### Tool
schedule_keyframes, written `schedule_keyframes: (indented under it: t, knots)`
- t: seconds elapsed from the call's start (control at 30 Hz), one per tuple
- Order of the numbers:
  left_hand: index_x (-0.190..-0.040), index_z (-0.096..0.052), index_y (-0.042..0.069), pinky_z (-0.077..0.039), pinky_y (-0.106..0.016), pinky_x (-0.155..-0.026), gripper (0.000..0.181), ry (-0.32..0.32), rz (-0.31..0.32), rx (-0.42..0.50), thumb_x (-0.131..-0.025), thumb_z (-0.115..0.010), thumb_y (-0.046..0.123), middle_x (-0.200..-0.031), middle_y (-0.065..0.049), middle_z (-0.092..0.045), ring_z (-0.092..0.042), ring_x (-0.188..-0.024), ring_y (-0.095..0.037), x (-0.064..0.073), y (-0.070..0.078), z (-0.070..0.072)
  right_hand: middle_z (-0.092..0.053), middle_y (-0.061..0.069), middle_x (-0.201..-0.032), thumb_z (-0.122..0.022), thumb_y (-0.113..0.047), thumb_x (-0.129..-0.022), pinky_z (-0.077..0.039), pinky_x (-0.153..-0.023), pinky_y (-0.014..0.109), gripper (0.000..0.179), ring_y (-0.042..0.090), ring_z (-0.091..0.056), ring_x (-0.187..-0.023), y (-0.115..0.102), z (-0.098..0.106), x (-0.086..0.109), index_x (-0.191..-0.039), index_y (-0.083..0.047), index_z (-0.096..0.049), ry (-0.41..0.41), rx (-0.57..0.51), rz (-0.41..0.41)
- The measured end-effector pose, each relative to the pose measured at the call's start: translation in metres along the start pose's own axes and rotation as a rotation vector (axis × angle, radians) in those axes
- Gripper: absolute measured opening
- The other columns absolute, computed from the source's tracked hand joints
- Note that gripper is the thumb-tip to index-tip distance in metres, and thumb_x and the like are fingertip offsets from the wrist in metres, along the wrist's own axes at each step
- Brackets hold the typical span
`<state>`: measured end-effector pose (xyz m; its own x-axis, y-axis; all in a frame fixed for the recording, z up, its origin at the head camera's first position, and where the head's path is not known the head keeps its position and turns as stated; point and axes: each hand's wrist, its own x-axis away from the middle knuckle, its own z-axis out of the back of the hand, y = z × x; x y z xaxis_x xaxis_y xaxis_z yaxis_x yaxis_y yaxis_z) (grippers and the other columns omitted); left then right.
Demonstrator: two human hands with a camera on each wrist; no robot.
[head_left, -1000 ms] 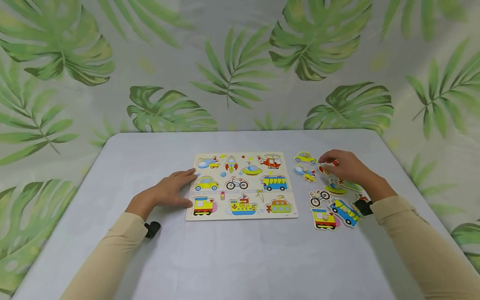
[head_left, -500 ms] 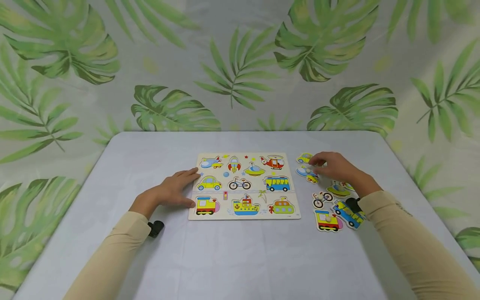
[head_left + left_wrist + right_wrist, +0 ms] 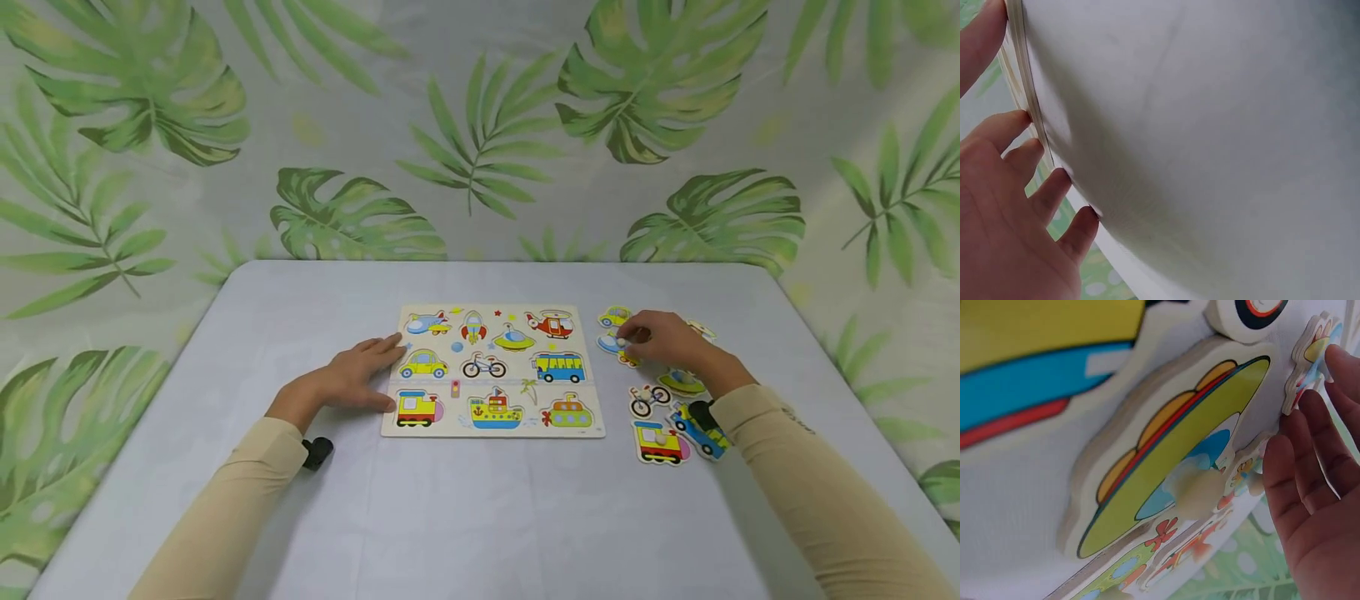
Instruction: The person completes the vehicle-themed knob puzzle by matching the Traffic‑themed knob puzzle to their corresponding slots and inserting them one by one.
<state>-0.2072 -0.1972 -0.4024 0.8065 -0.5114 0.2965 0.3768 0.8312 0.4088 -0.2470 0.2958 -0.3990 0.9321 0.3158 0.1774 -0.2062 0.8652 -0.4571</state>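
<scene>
My left hand [image 3: 348,379] rests at the left edge of a wooden puzzle board [image 3: 495,431], fingers spread and fingertips touching its rim. In the left wrist view those fingertips [image 3: 1090,215] meet the board's edge. My right hand [image 3: 663,342] is over the airplane puzzle piece [image 3: 609,342], thumb and index finger bent around its small knob. In the right wrist view this airplane piece lies flat, partly behind the fingers. Just above it is a yellow car piece [image 3: 614,317]. A flying saucer piece [image 3: 1185,450] lies under the right wrist.
More knobbed pieces lie right of the board: a bicycle [image 3: 649,401], a train [image 3: 660,442] and a bus [image 3: 701,429], which the wrist camera partly covers. Others are partly hidden by the right arm. A white cloth covers the table [image 3: 465,517]; a leaf-print curtain [image 3: 480,133] hangs behind.
My right hand has moved left and slightly toward me, from a red piece to the airplane piece. My left hand has stayed at the board's edge. The head view has shifted slightly.
</scene>
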Motion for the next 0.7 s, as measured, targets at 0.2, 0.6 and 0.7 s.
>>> schedule_keyframes:
  t: [0.2, 0.6, 0.7]
  knots:
    - [-0.158, -0.024, 0.012, -0.015, -0.067, -0.118, 0.094, -0.031, 0.021, -0.003, -0.085, -0.075, 0.039, -0.169, -0.011, -0.010, -0.009, -0.153, -0.043, -0.0033, -0.0014, 0.0012, -0.066, 0.014, -0.111, -0.070, -0.016, -0.091, -0.052, -0.083, 0.042, 0.026, 0.026, -0.060, -0.096, 0.0021, -0.0027, -0.0034, -0.115, -0.005, -0.070, 0.004, 0.023, -0.003]
    - [-0.159, -0.021, 0.016, -0.014, -0.067, -0.119, 0.094, -0.049, 0.035, -0.028, -0.086, -0.074, 0.043, -0.170, -0.009, -0.007, -0.009, -0.154, -0.043, -0.0082, 0.0012, -0.0006, -0.066, 0.018, -0.115, -0.067, -0.016, -0.093, -0.053, -0.083, 0.042, 0.022, 0.027, -0.060, -0.096, 0.0014, -0.0001, -0.0050, -0.112, -0.005, -0.071, -0.008, 0.006, -0.024]
    - [-0.160, -0.020, 0.017, -0.014, -0.066, -0.119, 0.095, -0.051, 0.046, -0.037, -0.086, -0.074, 0.043, -0.170, -0.008, -0.007, -0.008, -0.154, -0.042, -0.0081, 0.0018, 0.0001, -0.066, 0.018, -0.116, -0.066, -0.016, -0.093, -0.052, -0.081, 0.040, 0.022, 0.027, -0.059, -0.095, 0.0011, 0.0005, -0.0063, -0.112, -0.005, -0.071, -0.001, 0.000, -0.012]
